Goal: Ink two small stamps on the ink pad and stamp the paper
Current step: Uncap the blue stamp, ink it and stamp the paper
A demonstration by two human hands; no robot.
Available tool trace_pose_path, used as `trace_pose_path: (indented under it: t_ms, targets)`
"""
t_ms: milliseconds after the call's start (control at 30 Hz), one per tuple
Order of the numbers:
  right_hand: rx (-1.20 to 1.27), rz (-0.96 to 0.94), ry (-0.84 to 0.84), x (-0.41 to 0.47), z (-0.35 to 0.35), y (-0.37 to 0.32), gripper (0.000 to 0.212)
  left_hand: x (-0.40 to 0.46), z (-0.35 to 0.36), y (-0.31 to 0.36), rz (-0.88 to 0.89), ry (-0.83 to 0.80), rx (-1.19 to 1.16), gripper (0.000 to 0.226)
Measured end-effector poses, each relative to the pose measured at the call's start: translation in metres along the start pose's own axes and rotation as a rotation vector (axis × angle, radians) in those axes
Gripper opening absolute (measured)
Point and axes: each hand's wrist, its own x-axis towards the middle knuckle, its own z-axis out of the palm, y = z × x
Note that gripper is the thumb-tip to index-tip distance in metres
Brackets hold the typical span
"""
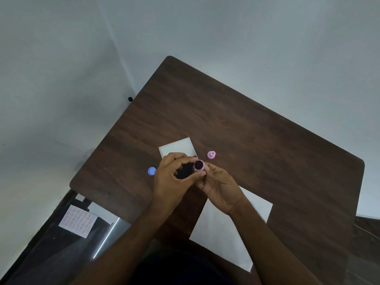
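1. While both hands meet above the dark brown wood-grain bench point(257, 128), the small round pink plastic stamp point(199, 165) sits between them, its dark inked face turned up toward the camera.
2. The left hand point(174, 177) curls its fingers and thumb around the stamp from the left, the thumb tip reaching under it.
3. The right hand point(221, 187) holds the stamp from the right, its fingertips pinched at the stamp's lower edge and the palm facing up.
4. The white sheet of paper point(226, 233) lies on the bench under the right forearm, near the bench's near edge.
5. A shallow white rectangular box point(176, 148) lies just beyond the hands, partly hidden by the left one; whether it is the ink pad I cannot tell.
6. A second small pink stamp point(211, 154) stands on the bench just right of the box.
7. A small round blue cap point(152, 171) lies left of the left hand.
8. A pale dotted sheet point(78, 221) lies off the bench, lower left.
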Motion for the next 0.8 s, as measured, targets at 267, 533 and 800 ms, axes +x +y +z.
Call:
trace_pose_path:
  t_ms: [267,533,800]
  targets:
    - [-1.453,-0.189,0.4,0.029,-0.012,0.022,0.021,-0.017,-0.009,-0.086,-0.117,-0.181,0.58,0.08]
    - [-1.96,-0.089,0.152,0.058,-0.014,0.047,0.04,-0.02,-0.003,-0.097,-0.109,-0.239,0.704,0.092]
    - [-1.975,-0.02,0.16,0.07,-0.017,0.056,0.037,-0.016,0.001,-0.098,-0.101,-0.203,0.694,0.082]
